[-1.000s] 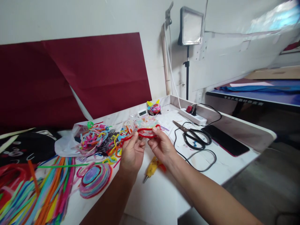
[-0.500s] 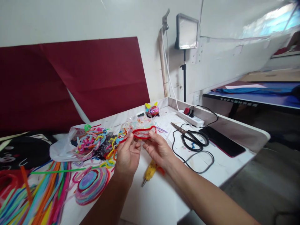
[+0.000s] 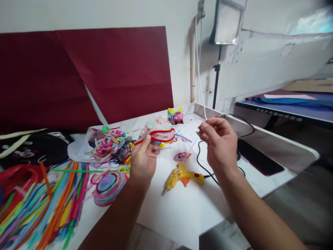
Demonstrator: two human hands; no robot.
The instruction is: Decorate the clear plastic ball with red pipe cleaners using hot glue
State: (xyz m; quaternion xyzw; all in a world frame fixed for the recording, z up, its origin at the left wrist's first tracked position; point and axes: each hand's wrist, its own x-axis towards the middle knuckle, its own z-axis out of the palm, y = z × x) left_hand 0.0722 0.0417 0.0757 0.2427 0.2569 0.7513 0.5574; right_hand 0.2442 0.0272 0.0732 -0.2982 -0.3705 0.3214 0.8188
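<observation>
My left hand [image 3: 144, 158] pinches a red pipe cleaner bent into a loop [image 3: 162, 136] and holds it up above the white table [image 3: 179, 215]. My right hand [image 3: 220, 142] hovers apart from the loop, further right, over a black cable [image 3: 201, 163]. Its fingers are loosely bent and apart, and nothing shows in them. A yellow glue gun [image 3: 182, 175] lies on the table between my forearms. Just behind the gun lies a small pink spiral disc [image 3: 179, 156].
A heap of coloured pipe cleaners [image 3: 39, 208] and a large spiral disc [image 3: 109, 185] fill the left. A plastic bag of short cuttings [image 3: 108, 146] sits behind them. A small colourful figure [image 3: 176, 117], a dark phone [image 3: 257, 158] and a light panel on a stand [image 3: 226, 22] are on the right.
My right hand let go of the red loop and moved right and up. The left hand alone keeps hold of it. The view shifted, and the glue gun now shows in full.
</observation>
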